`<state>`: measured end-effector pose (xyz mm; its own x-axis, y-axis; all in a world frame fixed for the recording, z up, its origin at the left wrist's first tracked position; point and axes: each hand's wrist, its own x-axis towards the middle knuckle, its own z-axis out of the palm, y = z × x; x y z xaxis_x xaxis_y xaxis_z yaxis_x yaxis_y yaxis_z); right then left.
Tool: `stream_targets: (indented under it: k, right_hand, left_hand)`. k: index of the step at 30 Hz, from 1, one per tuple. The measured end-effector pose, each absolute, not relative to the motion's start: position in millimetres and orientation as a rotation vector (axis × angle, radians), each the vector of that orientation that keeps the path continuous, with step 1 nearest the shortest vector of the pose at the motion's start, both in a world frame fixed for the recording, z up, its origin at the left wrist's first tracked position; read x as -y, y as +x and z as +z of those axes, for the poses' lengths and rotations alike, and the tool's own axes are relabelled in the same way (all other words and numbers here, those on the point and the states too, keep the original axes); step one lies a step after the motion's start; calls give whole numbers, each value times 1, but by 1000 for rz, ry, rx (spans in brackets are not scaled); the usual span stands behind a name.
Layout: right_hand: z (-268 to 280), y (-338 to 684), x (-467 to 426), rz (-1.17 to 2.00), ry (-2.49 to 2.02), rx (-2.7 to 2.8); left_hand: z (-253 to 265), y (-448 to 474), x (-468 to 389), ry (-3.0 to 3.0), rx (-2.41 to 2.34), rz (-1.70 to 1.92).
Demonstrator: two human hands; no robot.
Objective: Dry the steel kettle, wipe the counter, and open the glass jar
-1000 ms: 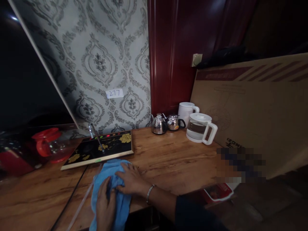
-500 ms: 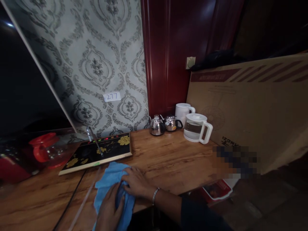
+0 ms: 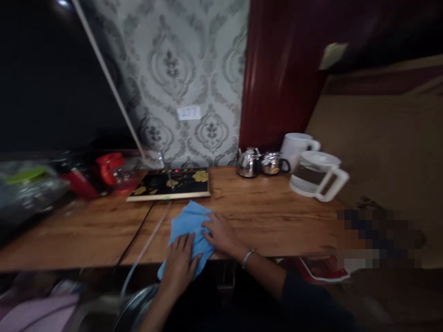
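A blue cloth (image 3: 189, 227) lies at the front edge of a wooden counter (image 3: 263, 216) and hangs a little over it. My left hand (image 3: 180, 265) rests flat on the near part of the cloth. My right hand (image 3: 221, 233), with a bangle on its wrist, presses on the cloth's right side with fingers spread. Both hands touch the cloth; neither lifts it. The picture is blurred by motion.
Behind the cloth sits a black flowered tea tray (image 3: 171, 184) with a tap. Two small steel kettles (image 3: 248, 163) and two white jugs (image 3: 316, 177) stand at the back right. A red-lidded glass pot (image 3: 112, 168) stands left. A cardboard box (image 3: 384, 152) leans right. Cable and tube (image 3: 140, 240) cross the counter.
The camera has pulled back and turned left, so more of the counter's left side and front edge shows. Both hands stay on the blue cloth, with the left hand now lower on it.
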<state>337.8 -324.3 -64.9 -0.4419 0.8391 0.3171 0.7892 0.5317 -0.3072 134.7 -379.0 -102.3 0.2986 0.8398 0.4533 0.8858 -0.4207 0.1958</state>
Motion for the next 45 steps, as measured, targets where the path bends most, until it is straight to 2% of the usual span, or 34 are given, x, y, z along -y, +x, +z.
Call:
stream_targets:
  k: [8, 15, 21, 30, 37, 45]
  right_hand:
    - [-85, 343, 326, 221, -1204, 2348]
    - [-41, 325, 306, 211, -1134, 2180]
    - [-27, 307, 301, 147, -1373, 2339]
    - [-54, 272, 300, 277, -1300, 2536]
    - [-58, 334, 290, 179, -1381, 2477]
    - [-65, 443, 271, -36, -1806, 2337]
  left_hand:
    - [-77, 149, 392, -2570, 1743, -746]
    - [-43, 129, 370, -2413, 1712, -901]
    - [-60, 106, 357, -2409, 1827, -1094]
    - [-63, 94, 362, -2248, 1906, -1382]
    - [-74, 83, 352, -2189, 1932, -1362]
    - [-94, 106, 325, -2210, 1931, -1292]
